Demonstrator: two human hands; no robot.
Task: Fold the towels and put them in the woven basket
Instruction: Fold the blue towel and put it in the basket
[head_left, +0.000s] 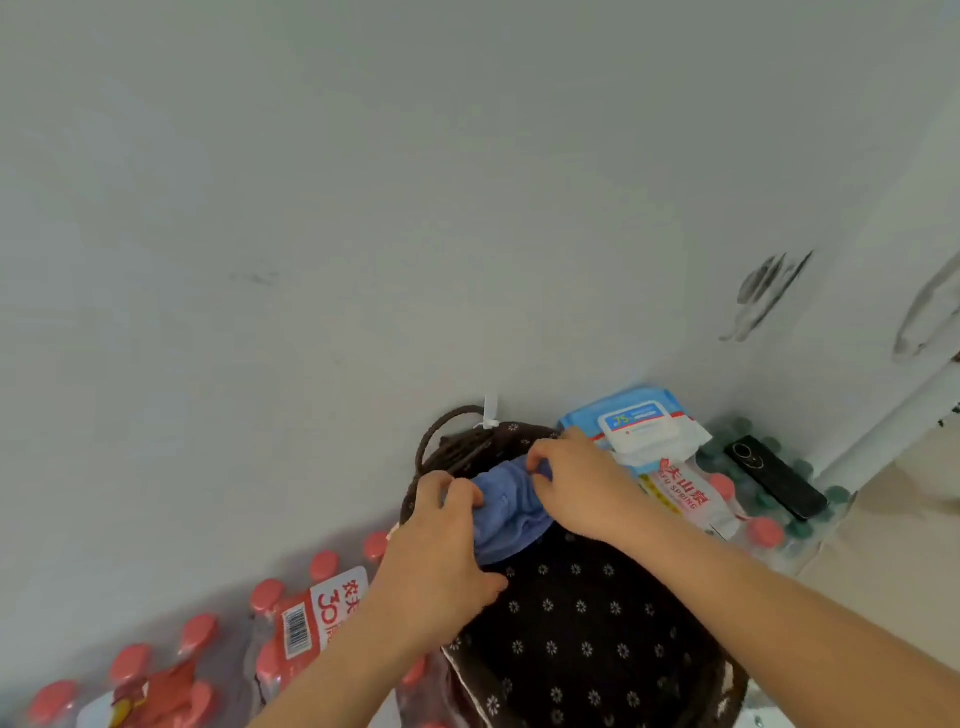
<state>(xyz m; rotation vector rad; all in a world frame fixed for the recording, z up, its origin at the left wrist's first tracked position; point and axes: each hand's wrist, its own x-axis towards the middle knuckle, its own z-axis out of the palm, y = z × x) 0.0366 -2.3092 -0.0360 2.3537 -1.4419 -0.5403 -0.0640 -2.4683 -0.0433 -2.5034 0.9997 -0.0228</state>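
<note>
A folded blue towel (506, 512) is held at the far edge of the woven basket (441, 452), over its dark flower-print liner (582, 629). The towel's long axis is seen to run from the basket's far rim toward the person, its near end leaning slightly left. Its left side is gripped by the curled fingers of the left hand (436, 551); its far end is pinched by the right hand (582, 483). The basket is set against a white wall (363, 208), between a red-capped bottle pack (291, 613) and a wet-wipes pack (639, 426).
</note>
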